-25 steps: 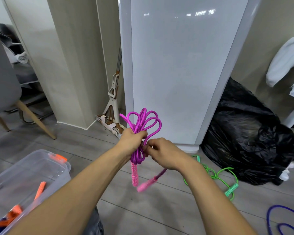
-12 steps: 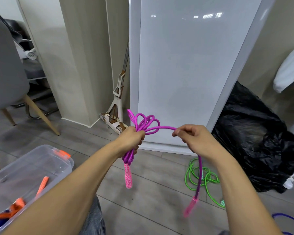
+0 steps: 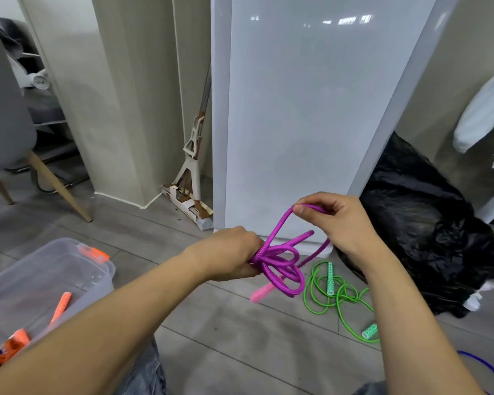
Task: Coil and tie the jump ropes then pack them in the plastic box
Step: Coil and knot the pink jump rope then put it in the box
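My left hand (image 3: 230, 253) grips a coiled purple jump rope (image 3: 283, 266) at its gathered middle, loops fanning out to the right. My right hand (image 3: 337, 220) pinches a free strand of the same rope and holds it up above the coil. One pink handle (image 3: 261, 292) pokes out below the loops. A green jump rope (image 3: 337, 297) lies loose on the floor to the right. The clear plastic box (image 3: 69, 269) with orange latches stands at the lower left and holds an orange rope (image 3: 59, 306).
A white panel (image 3: 297, 109) leans against the wall straight ahead, with a mop (image 3: 193, 155) beside it. A black rubbish bag (image 3: 422, 223) sits at the right. A blue rope (image 3: 485, 369) shows at the lower right edge. A grey chair (image 3: 6, 109) stands at the left.
My right hand has lifted the free strand up and over the coil. The left hand has turned the coil so its loops point right and down.
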`<state>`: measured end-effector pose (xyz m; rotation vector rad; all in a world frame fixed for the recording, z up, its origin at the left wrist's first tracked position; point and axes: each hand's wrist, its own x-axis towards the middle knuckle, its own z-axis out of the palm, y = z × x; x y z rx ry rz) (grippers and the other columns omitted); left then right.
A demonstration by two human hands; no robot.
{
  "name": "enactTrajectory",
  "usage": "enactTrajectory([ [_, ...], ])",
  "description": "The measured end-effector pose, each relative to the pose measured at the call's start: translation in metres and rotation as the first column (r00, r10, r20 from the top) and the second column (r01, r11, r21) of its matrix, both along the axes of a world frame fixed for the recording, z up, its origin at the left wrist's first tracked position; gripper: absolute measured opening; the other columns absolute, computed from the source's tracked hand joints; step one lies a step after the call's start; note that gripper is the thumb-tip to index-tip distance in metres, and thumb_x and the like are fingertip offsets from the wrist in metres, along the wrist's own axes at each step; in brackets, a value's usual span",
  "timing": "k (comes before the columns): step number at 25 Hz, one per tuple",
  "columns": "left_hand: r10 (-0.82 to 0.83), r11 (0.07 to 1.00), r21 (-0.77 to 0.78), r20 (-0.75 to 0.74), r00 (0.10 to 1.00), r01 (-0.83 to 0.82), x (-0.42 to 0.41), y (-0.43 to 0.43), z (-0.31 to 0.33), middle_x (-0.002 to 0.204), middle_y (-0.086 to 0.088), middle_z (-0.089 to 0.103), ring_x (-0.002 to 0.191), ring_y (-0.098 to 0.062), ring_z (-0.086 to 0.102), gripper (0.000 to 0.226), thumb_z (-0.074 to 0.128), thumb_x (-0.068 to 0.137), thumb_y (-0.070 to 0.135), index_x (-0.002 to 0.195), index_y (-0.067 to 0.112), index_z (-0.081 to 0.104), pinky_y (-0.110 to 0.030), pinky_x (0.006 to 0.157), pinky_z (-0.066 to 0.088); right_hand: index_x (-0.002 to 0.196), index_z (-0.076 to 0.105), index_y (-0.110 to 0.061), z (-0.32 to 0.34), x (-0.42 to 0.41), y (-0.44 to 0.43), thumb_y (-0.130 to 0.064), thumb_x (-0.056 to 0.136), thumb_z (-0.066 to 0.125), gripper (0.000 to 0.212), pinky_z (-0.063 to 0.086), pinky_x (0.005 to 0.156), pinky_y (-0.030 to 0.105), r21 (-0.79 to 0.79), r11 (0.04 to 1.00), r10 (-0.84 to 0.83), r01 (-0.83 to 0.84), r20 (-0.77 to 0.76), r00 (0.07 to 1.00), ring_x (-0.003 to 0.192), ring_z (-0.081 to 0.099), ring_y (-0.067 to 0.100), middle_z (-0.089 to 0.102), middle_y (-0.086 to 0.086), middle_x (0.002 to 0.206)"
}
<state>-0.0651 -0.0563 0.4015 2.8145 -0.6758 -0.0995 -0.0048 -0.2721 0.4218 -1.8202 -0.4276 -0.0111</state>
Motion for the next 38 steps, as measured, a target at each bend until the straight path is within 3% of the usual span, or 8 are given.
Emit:
enactTrajectory([
  [4, 0.055, 0.866, -0.495, -0.042, 0.998, -0.069, -0.007, -0.013, 0.014, 0.046, 0.006, 0.043, 0.045, -0.007, 0.041, 0.030, 0.067, 0.075, 0.020, 0.059, 0.026, 0.042, -0.025, 0.052, 0.036, 0.083, 0.081, -0.014, -0.027, 0.009, -0.004, -0.013, 0.080, 0.074, 0.007, 0.038, 0.055, 0.024, 0.219, 0.975, 0.100, -0.026, -0.332, 0.938, 0.060, 0.049, 0.015, 0.068, 0.005, 0.070],
  [7, -0.036, 0.538, -0.810, -0.299, 0.954, -0.233, -0.005, -0.013, 0.014, 0.055, 0.004, 0.039, 0.051, -0.015, 0.034, 0.013, 0.052, 0.072, 0.021, 0.061, 0.027, 0.053, -0.030, 0.053, 0.029, 0.071, 0.077, -0.020, -0.040, 0.005, -0.001, -0.010, 0.086, 0.065, 0.022, 0.026, 0.046, 0.018, 0.256, 0.954, 0.264, -0.156, -0.469, 0.843, 0.046, 0.035, 0.008, 0.048, -0.001, 0.054],
  [10, -0.176, 0.217, -0.836, -0.541, 0.822, -0.504, 0.012, 0.000, 0.003, 0.061, -0.001, 0.040, 0.054, -0.016, 0.033, 0.028, 0.036, 0.082, 0.027, 0.088, 0.009, 0.056, -0.032, 0.058, 0.033, 0.094, 0.080, -0.013, -0.044, 0.006, 0.001, -0.025, 0.091, 0.064, 0.020, 0.012, 0.051, 0.026, 0.182, 0.954, 0.299, -0.239, -0.500, 0.813, 0.053, 0.015, 0.012, 0.022, 0.004, 0.065],
  [18, 0.348, 0.702, -0.513, -0.358, 0.867, -0.494, 0.022, 0.012, -0.014, 0.098, -0.005, 0.065, 0.084, -0.016, 0.057, 0.023, 0.042, 0.105, 0.036, 0.117, 0.018, 0.046, -0.037, 0.078, 0.046, 0.110, 0.077, -0.018, -0.035, -0.008, 0.016, -0.025, 0.104, 0.051, 0.027, 0.020, 0.046, 0.022, -0.246, 0.902, 0.227, -0.355, -0.429, 0.874, 0.046, 0.023, 0.011, 0.037, -0.003, 0.059],
  [23, 0.263, 0.937, -0.235, -0.009, 0.965, -0.258, 0.017, 0.018, -0.005, 0.097, 0.001, 0.066, 0.088, -0.022, 0.059, 0.018, 0.057, 0.099, 0.026, 0.116, 0.023, 0.051, -0.034, 0.073, 0.044, 0.094, 0.079, -0.017, -0.010, -0.016, 0.016, -0.021, 0.096, 0.065, 0.015, 0.039, 0.055, 0.022, -0.408, 0.859, 0.263, -0.309, -0.167, 0.950, 0.051, 0.045, 0.008, 0.055, -0.008, 0.055],
  [27, 0.033, 0.957, -0.278, -0.164, 0.986, -0.078, 0.013, 0.020, 0.003, 0.078, 0.014, 0.064, 0.073, -0.006, 0.057, 0.018, 0.072, 0.089, 0.031, 0.105, 0.034, 0.066, -0.027, 0.068, 0.044, 0.081, 0.078, -0.015, 0.000, -0.015, 0.009, -0.017, 0.082, 0.083, 0.004, 0.048, 0.066, 0.021, -0.256, 0.953, 0.163, -0.162, -0.018, 0.986, 0.064, 0.060, 0.009, 0.073, 0.008, 0.074],
  [35, -0.406, 0.362, -0.875, -0.458, 0.791, -0.321, -0.005, 0.006, 0.022, 0.088, -0.015, 0.072, 0.065, -0.017, 0.060, 0.023, 0.069, 0.088, 0.002, 0.106, 0.006, 0.055, -0.021, 0.061, 0.051, 0.076, 0.058, -0.003, -0.019, -0.010, -0.001, -0.003, 0.098, 0.055, 0.022, 0.041, 0.037, 0.019, 0.211, 0.976, 0.162, -0.062, -0.503, 0.849, 0.036, 0.050, 0.009, 0.058, 0.006, 0.062],
  [38, -0.145, 0.134, -0.869, -0.492, 0.858, -0.476, 0.006, 0.007, 0.016, 0.085, -0.015, 0.074, 0.059, -0.016, 0.061, 0.029, 0.075, 0.083, 0.013, 0.104, 0.005, 0.058, -0.024, 0.059, 0.053, 0.093, 0.076, -0.010, -0.034, -0.008, 0.012, -0.032, 0.094, 0.065, 0.025, 0.020, 0.043, 0.021, 0.154, 0.935, 0.354, -0.319, -0.481, 0.802, 0.040, 0.027, 0.009, 0.049, 0.006, 0.064],
])
